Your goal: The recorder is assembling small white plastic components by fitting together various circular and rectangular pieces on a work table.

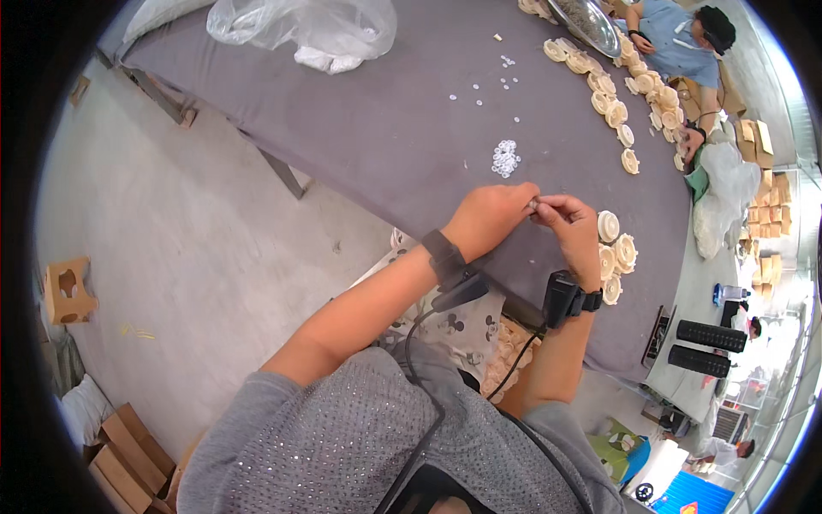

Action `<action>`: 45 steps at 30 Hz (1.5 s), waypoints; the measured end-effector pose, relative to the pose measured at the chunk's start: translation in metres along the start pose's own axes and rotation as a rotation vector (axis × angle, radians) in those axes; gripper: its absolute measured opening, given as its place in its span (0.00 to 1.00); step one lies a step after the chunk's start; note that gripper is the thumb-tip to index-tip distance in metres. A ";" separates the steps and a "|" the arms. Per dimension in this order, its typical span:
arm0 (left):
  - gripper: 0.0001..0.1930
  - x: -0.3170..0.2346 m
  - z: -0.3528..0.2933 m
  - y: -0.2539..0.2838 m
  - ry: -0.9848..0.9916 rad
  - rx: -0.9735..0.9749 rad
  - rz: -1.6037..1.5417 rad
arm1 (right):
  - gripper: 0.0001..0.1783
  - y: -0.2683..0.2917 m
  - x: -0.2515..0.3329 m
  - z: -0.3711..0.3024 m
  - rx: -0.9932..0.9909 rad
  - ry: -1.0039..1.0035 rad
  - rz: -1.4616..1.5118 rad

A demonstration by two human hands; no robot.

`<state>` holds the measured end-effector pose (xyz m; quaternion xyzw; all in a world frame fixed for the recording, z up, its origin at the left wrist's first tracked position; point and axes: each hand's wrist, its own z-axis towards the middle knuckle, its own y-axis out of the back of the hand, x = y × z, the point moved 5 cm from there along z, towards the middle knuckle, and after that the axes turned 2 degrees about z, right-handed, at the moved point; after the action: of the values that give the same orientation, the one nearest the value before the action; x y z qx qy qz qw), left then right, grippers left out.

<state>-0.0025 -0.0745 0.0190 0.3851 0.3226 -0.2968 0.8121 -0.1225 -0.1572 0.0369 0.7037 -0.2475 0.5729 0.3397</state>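
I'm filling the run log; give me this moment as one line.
left hand: pinching small part | right hand: pinching same part | nearby: white rings, cream discs | surface: grey table

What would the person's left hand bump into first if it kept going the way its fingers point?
The left hand points at the right hand, fingertips already meeting over a small piece. It would meet that piece and those fingers first.
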 end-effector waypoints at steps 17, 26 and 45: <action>0.23 0.052 0.149 0.047 0.081 -0.043 0.337 | 0.05 0.024 -0.014 -0.015 -0.265 0.188 0.482; 0.13 0.212 0.276 0.021 0.145 0.271 0.910 | 0.07 0.018 -0.030 -0.011 -0.403 0.154 0.506; 0.22 0.004 0.258 -0.146 -0.295 0.508 0.534 | 0.08 0.050 -0.022 -0.029 -0.620 0.270 0.703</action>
<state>-0.0308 -0.3633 0.0809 0.5974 0.0074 -0.1978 0.7771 -0.1830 -0.1680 0.0286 0.3625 -0.5828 0.6385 0.3482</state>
